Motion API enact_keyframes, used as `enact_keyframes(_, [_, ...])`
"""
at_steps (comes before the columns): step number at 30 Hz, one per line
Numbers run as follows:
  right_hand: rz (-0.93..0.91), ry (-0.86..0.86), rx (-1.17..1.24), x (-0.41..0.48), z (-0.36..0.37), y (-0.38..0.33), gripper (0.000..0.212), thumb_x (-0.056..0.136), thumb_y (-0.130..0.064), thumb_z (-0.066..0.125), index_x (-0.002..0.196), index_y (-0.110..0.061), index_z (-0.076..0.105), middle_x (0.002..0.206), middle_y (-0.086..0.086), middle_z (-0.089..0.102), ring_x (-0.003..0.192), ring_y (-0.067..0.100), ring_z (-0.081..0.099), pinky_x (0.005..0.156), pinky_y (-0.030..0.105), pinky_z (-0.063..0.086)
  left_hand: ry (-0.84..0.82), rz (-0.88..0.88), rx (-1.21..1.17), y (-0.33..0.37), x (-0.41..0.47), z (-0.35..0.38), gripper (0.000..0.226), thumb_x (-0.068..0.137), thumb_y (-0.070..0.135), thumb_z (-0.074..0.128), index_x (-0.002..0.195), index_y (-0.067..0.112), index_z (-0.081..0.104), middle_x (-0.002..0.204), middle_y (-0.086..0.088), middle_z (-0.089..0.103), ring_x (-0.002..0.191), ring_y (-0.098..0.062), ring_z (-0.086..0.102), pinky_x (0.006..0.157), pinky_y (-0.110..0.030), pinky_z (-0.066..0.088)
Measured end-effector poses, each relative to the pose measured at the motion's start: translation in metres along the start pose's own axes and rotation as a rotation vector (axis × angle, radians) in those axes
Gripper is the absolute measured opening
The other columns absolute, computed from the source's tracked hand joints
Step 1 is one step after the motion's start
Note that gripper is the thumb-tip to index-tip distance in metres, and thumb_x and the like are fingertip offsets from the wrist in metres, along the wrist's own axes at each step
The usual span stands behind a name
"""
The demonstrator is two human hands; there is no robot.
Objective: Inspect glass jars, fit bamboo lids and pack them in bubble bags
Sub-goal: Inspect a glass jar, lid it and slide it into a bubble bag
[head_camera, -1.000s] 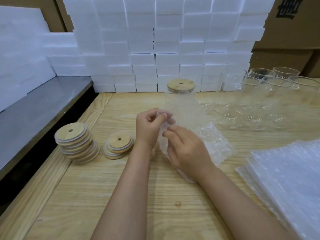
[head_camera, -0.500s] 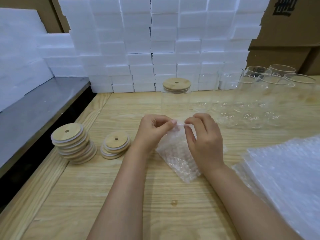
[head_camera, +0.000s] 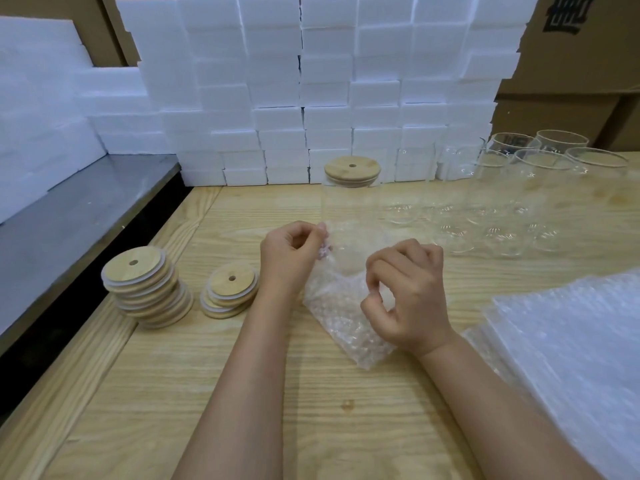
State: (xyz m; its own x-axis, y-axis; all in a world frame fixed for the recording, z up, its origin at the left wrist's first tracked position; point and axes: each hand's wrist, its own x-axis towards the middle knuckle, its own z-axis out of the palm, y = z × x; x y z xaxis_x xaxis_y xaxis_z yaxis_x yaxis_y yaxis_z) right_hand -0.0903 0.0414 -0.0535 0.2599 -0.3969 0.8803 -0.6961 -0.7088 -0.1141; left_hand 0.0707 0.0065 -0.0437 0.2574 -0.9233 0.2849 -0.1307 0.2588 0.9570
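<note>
A clear glass jar (head_camera: 349, 209) with a bamboo lid (head_camera: 352, 169) stands upright at the middle of the wooden table (head_camera: 242, 393). Just in front of it lies a small bubble bag (head_camera: 337, 317), its mouth toward the jar. My left hand (head_camera: 289, 261) pinches the left edge of the bag's mouth. My right hand (head_camera: 410, 296), fingers curled, pinches the mouth's right edge. The two hands hold the mouth spread apart. The bag's lower end rests on the table.
Two stacks of bamboo lids (head_camera: 147, 289) (head_camera: 230, 291) sit to the left. Several open glass jars (head_camera: 519, 188) stand at the back right. A pile of bubble bags (head_camera: 571, 358) lies at the right. White foam blocks (head_camera: 311, 98) wall the back; a grey shelf (head_camera: 69, 220) runs along the left.
My hands have drawn apart from each other, spreading the bag's mouth. The right hand moved right and toward me. The lidded jar has not moved.
</note>
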Motion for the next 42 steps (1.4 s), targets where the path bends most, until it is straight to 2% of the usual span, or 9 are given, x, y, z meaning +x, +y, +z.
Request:
enact_keyframes(6, [0.507, 0.285, 0.320, 0.040, 0.003, -0.005, 0.032, 0.089, -0.024, 0.055, 0.120, -0.020, 0.058, 0.120, 0.001, 0.046, 0.112, 0.019, 0.043, 0.093, 0.040, 0.041, 0.009, 0.032, 0.044, 0.002, -0.001, -0.002, 0.018, 0.088, 0.021, 0.068, 0.071, 0.022, 0.070, 0.070, -0.010, 0.071, 0.076, -0.036, 0.069, 0.074, -0.048, 0.055])
enact_keyframes(9, [0.714, -0.017, 0.426, 0.064, 0.009, 0.006, 0.063, 0.085, -0.037, 0.067, 0.137, -0.048, 0.034, 0.136, -0.005, 0.036, 0.125, 0.016, 0.030, 0.095, 0.028, 0.027, 0.006, 0.073, 0.051, 0.003, -0.003, -0.002, 0.014, 0.088, 0.018, 0.068, 0.078, 0.028, 0.066, 0.068, -0.015, 0.069, 0.074, -0.039, 0.068, 0.070, -0.048, 0.054])
enact_keyframes(12, [0.720, -0.215, 0.498, 0.069, 0.020, 0.013, 0.074, 0.079, -0.038, 0.075, 0.136, -0.049, 0.028, 0.135, -0.009, 0.038, 0.129, 0.014, 0.034, 0.095, 0.026, 0.027, -0.014, 0.096, 0.046, 0.005, -0.003, -0.002, 0.022, 0.089, 0.013, 0.064, 0.092, 0.032, 0.054, 0.070, -0.004, 0.073, 0.063, -0.026, 0.069, 0.059, -0.031, 0.052])
enact_keyframes(16, [0.716, -0.203, 0.545, 0.070, 0.027, 0.019, 0.065, 0.077, -0.036, 0.078, 0.123, -0.049, 0.033, 0.113, -0.016, 0.046, 0.115, 0.013, 0.049, 0.089, 0.027, 0.038, -0.038, 0.167, 0.050, 0.008, -0.002, -0.002, 0.035, 0.090, 0.000, 0.054, 0.082, 0.034, 0.055, 0.075, 0.000, 0.073, 0.057, -0.023, 0.064, 0.049, -0.023, 0.045])
enact_keyframes(20, [0.754, -0.080, 0.583, 0.066, 0.028, 0.023, 0.062, 0.076, -0.035, 0.079, 0.114, -0.052, 0.034, 0.108, -0.019, 0.048, 0.109, 0.012, 0.052, 0.083, 0.022, 0.041, -0.083, 0.209, 0.079, 0.004, 0.001, 0.000, 0.035, 0.083, -0.008, 0.047, 0.067, 0.017, 0.066, 0.070, 0.002, 0.067, 0.068, -0.042, 0.061, 0.056, -0.031, 0.043])
enact_keyframes(28, [0.740, 0.306, 0.564, 0.086, -0.005, 0.023, 0.062, 0.077, -0.037, 0.077, 0.123, -0.039, 0.036, 0.122, -0.004, 0.052, 0.103, 0.013, 0.057, 0.090, 0.037, 0.051, -0.153, 0.105, 0.243, 0.001, -0.001, 0.002, 0.014, 0.083, 0.013, 0.069, 0.077, 0.026, 0.069, 0.075, 0.014, 0.066, 0.059, 0.002, 0.050, 0.060, -0.012, 0.040])
enact_keyframes(34, [0.730, 0.387, 0.722, 0.103, -0.030, 0.021, 0.057, 0.077, -0.037, 0.074, 0.121, -0.031, 0.038, 0.118, -0.003, 0.055, 0.093, 0.015, 0.060, 0.074, 0.026, 0.053, -0.201, 0.052, 0.252, 0.000, -0.002, 0.004, 0.014, 0.083, 0.020, 0.071, 0.097, 0.017, 0.070, 0.091, 0.006, 0.067, 0.078, -0.013, 0.058, 0.074, -0.026, 0.046])
enact_keyframes(38, [0.837, 0.271, 0.822, 0.104, -0.028, 0.024, 0.056, 0.072, -0.038, 0.075, 0.117, -0.032, 0.042, 0.087, -0.002, 0.062, 0.076, 0.013, 0.060, 0.076, 0.039, 0.054, -0.176, 0.016, 0.174, 0.007, -0.004, 0.005, 0.032, 0.070, 0.026, 0.065, 0.099, 0.014, 0.068, 0.095, -0.002, 0.068, 0.089, -0.030, 0.065, 0.085, -0.044, 0.054])
enact_keyframes(42, [0.866, 0.173, 0.768, 0.099, -0.023, 0.027, 0.057, 0.070, -0.042, 0.075, 0.116, -0.036, 0.042, 0.089, 0.007, 0.060, 0.076, 0.017, 0.059, 0.075, 0.037, 0.053, -0.172, 0.021, 0.128, 0.011, -0.005, 0.005, 0.040, 0.062, 0.020, 0.059, 0.101, 0.019, 0.068, 0.095, -0.009, 0.071, 0.091, -0.035, 0.066, 0.084, -0.049, 0.054])
